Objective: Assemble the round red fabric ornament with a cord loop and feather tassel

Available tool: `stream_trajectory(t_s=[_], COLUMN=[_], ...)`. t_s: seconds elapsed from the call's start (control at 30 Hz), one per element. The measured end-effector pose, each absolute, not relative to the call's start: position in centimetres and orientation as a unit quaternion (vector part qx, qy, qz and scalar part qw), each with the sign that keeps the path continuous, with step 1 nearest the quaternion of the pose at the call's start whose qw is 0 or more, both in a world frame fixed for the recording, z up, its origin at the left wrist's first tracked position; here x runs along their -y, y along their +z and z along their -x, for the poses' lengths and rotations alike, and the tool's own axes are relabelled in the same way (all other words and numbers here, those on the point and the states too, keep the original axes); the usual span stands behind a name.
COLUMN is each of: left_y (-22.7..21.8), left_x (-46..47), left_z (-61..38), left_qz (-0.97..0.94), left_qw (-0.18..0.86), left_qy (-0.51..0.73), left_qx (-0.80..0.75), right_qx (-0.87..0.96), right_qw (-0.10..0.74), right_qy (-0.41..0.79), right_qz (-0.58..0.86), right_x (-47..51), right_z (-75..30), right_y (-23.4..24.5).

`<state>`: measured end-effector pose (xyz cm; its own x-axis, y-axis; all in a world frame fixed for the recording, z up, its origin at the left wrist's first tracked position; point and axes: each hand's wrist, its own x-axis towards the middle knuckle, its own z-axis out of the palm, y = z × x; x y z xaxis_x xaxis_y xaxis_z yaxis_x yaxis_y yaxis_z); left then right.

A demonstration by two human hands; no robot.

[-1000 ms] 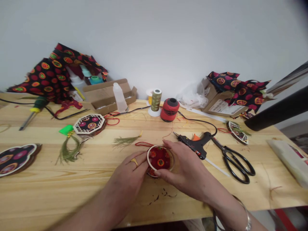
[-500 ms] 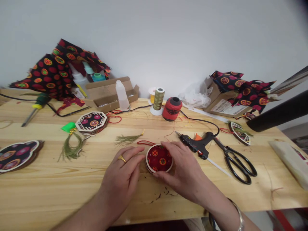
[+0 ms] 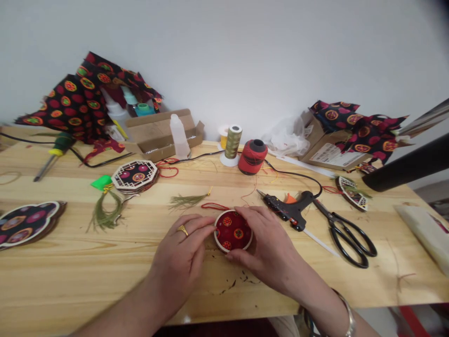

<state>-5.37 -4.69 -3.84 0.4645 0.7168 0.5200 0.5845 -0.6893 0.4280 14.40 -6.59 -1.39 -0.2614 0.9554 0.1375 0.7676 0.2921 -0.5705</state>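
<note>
Pine worktop [image 3: 105, 281] holds a red fabric disc [image 3: 233, 230] with a pale rim, clasped from both sides by the left hand [image 3: 180, 262] and right hand [image 3: 264, 248], just beside a black glue gun [image 3: 289, 210].

A light wooden table [image 3: 70, 281] holds a black glue gun [image 3: 289, 210], black-handled scissors [image 3: 336, 225], a red thread spool [image 3: 252, 157] and a screwdriver [image 3: 61, 144]

A hot glue gun [image 3: 289, 210] lies beside black-handled scissors [image 3: 345, 238], a red thread spool [image 3: 252, 157] behind them.
</note>
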Motion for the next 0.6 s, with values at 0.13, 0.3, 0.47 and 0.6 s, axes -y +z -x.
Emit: stream_trajectory(t_s=[0.13, 0.3, 0.47, 0.6], left_y=[-4.08, -4.19, -4.51, -4.77], left_x=[4.70, 4.83, 4.89, 4.84], left_z=[5.13, 4.71, 4.60, 4.57], left_qz=[-0.853, -0.858, -0.873, -0.877], left_qw=[0.094, 0.098, 0.072, 0.061], left_qy=[0.352, 0.339, 0.307, 0.296], left_qx=[-0.373, -0.372, -0.372, -0.372], right_qx=[0.771, 0.776, 0.781, 0.780], right_qw=[0.223, 0.210, 0.210, 0.213], right_qy=[0.205, 0.203, 0.197, 0.198], right_qz=[0.560, 0.560, 0.555, 0.554], right_x=[6.59, 6.64, 6.66, 6.78], right_z=[-14.30, -14.22, -14.28, -14.47], right_y=[-1.31, -1.25, -1.59, -1.97])
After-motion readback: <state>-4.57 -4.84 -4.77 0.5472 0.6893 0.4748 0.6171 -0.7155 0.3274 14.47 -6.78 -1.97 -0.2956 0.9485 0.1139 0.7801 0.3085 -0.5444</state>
